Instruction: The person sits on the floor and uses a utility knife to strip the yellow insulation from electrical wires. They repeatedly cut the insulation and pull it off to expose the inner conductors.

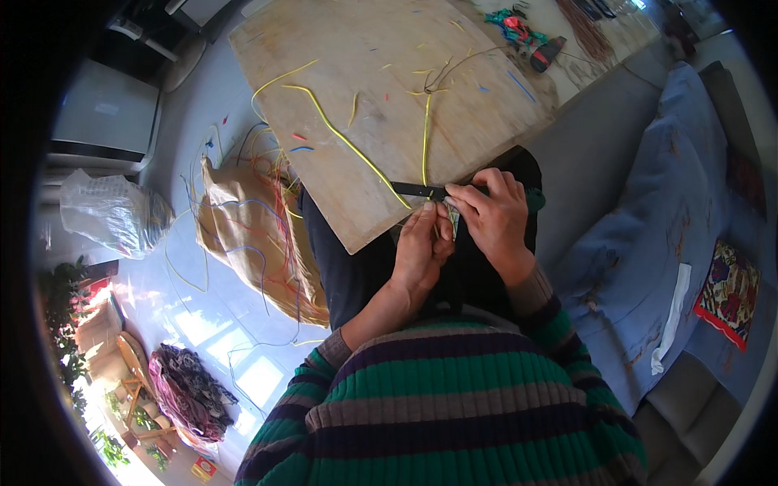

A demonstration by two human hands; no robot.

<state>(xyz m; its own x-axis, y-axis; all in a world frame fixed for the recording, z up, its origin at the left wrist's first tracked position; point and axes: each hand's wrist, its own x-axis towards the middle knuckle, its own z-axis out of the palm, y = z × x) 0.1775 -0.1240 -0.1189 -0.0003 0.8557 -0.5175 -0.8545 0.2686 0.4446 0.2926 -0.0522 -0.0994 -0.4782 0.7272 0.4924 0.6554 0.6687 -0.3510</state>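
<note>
My right hand point(497, 212) grips a black folding tool or knife point(413, 189), whose flat dark part points left over the near edge of the wooden board point(377, 225). Just below it, my left hand point(423, 237) pinches a thin piece, likely wire, its far end hidden between the hands. A yellow insulated wire point(425, 140) runs straight up the board from the tool to a knot of thin brown wire point(428, 90). Another yellow wire point(343, 136) curves across the board and ends near my left fingertips. Short yellow, blue and red scraps of insulation lie scattered over the board.
A tan woven sack point(243, 237) with tangled colored wires stands on the floor at left, near a clear plastic bag point(115, 212). Beyond the board are a bundle of brown wires point(586, 33) and a black-and-red object point(547, 54). A blue-covered sofa point(644, 243) is at right.
</note>
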